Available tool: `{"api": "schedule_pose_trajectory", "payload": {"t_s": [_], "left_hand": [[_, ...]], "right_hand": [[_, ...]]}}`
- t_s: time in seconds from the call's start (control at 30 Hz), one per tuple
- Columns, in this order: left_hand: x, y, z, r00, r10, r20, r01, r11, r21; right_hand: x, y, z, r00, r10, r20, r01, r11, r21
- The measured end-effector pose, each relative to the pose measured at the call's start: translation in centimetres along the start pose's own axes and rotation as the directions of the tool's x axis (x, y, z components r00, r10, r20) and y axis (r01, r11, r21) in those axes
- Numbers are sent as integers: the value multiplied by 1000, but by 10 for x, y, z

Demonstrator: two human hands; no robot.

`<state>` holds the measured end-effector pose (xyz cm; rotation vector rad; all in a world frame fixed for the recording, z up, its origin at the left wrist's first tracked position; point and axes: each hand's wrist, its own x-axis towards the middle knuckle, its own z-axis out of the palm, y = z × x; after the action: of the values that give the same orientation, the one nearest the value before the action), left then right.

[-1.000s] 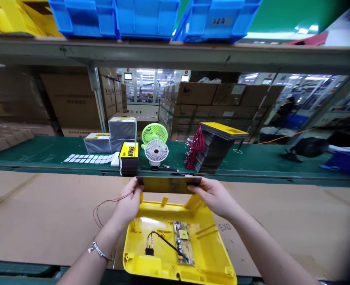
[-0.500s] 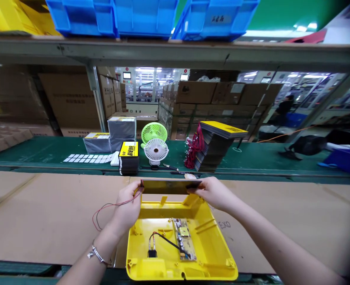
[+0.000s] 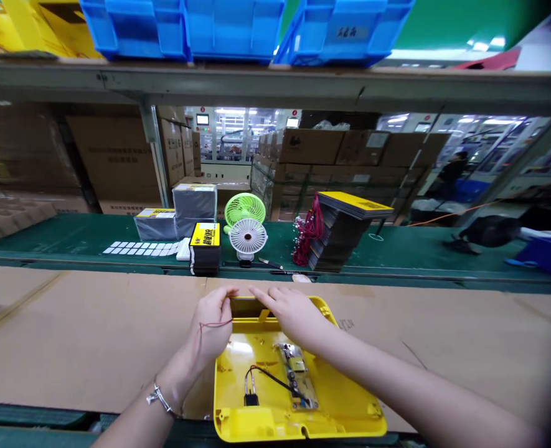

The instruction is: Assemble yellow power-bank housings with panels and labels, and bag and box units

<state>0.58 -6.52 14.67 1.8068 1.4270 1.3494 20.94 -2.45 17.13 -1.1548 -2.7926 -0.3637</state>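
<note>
Yellow plastic housing shell (image 3: 331, 398): left hand (image 3: 212, 323) pinches thin red wire (image 3: 214, 324); right hand (image 3: 289, 311), fingers flat, should press evenly along far rim.

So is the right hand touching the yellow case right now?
Touching. In the head view the right hand lies across the far rim of the yellow case, fingers pressed flat on the edge with no gap showing.

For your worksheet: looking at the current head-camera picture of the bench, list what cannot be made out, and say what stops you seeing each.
- Far edge of the yellow housing: covered by the left hand and right hand.
- Whatever the fingers press there: hidden beneath them.
- Print on the yellow-labelled box: too small to read.
- Circuit board components: too small to identify.
- Right border: darkened and blurred by the lens.
</note>
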Motion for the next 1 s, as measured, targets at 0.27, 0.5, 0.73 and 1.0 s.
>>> {"api": "schedule_pose_trajectory", "payload": {"t_s": [0.27, 0.5, 0.73, 1.0], "left_hand": [[-2, -2, 2, 1000, -11, -9, 10, 999, -30], [14, -8, -7, 987, -147, 66, 143, 988, 63], [37, -1, -33, 911, -217, 350, 156, 969, 194], [60, 6, -37, 837, -264, 479, 98, 934, 342]], "right_hand": [[15, 6, -33, 985, 139, 98, -144, 988, 48], [11, -13, -40, 996, 57, -69, -54, 998, 34], [30, -56, -27, 985, 52, 162, -56, 998, 22], [36, -55, -15, 971, -196, 140, 184, 978, 93]]}}
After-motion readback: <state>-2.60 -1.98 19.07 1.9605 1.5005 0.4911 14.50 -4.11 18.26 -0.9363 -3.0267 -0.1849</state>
